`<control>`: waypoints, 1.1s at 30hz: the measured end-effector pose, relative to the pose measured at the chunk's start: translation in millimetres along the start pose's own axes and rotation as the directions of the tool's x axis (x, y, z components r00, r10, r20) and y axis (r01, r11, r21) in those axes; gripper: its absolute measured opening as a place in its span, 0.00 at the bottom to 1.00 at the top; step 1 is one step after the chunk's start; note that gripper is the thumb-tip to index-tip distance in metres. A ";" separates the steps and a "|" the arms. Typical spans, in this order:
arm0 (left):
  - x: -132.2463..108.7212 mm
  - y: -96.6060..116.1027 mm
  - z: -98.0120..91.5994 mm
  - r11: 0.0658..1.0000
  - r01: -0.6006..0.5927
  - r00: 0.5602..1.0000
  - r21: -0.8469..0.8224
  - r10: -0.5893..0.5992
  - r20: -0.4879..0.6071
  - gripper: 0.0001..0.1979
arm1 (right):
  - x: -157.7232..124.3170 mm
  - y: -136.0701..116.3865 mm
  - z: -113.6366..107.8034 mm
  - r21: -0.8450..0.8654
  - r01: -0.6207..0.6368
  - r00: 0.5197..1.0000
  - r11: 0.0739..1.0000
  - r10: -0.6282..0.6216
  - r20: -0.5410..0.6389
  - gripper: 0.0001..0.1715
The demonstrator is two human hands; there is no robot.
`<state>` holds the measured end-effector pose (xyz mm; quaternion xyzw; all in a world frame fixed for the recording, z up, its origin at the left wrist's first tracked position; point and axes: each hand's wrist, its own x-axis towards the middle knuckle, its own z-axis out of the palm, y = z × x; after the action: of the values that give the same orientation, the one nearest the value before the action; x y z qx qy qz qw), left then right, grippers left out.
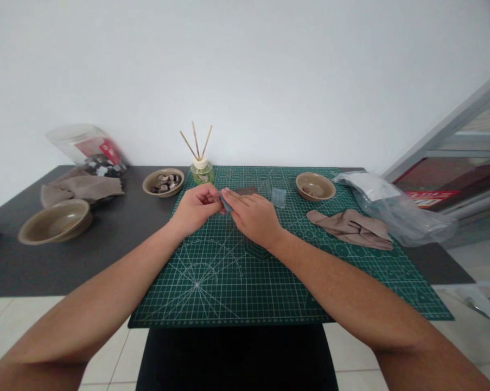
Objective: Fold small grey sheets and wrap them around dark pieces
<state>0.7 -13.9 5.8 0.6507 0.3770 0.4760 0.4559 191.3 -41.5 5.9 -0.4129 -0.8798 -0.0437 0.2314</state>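
Note:
Both hands meet over the far middle of a green cutting mat (236,271). My left hand (198,206) is closed in a pinch on a small grey-blue piece (225,202) of fabric. My right hand (255,217) presses closed fingers on the same piece from the right. A dark brown piece (247,190) lies just behind the hands, and another grey-blue piece (279,196) lies flat to its right.
A reed diffuser (202,169) stands at the mat's far edge. Bowls: one with buttons (164,182), an empty one (56,221) at left, one (315,186) at right. Beige cloths (352,228) (80,187), a plastic jar (88,149) and a clear bag (391,209) lie around.

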 end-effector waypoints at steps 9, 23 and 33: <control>0.7 -3.2 1.0 0.983 0.009 0.998 -0.184 -0.021 -0.064 0.14 | -0.4 3.5 -2.1 0.007 -0.026 0.999 1.000 0.026 -0.020 0.28; 0.2 -3.8 0.4 0.983 -0.006 0.995 -0.182 -0.012 -0.098 0.15 | 0.6 1.8 -5.5 -0.002 -0.052 0.999 0.999 0.052 -0.003 0.29; 3.4 -0.6 -2.7 0.990 0.013 0.993 -0.139 -0.029 -0.118 0.15 | 1.6 5.7 -3.6 -0.014 -0.106 0.994 0.994 0.105 -0.018 0.29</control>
<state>-1.1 -9.9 6.5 0.5841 0.3765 0.5341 0.4814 196.0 -37.6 9.2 -0.4602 -0.8544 -0.0417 0.2378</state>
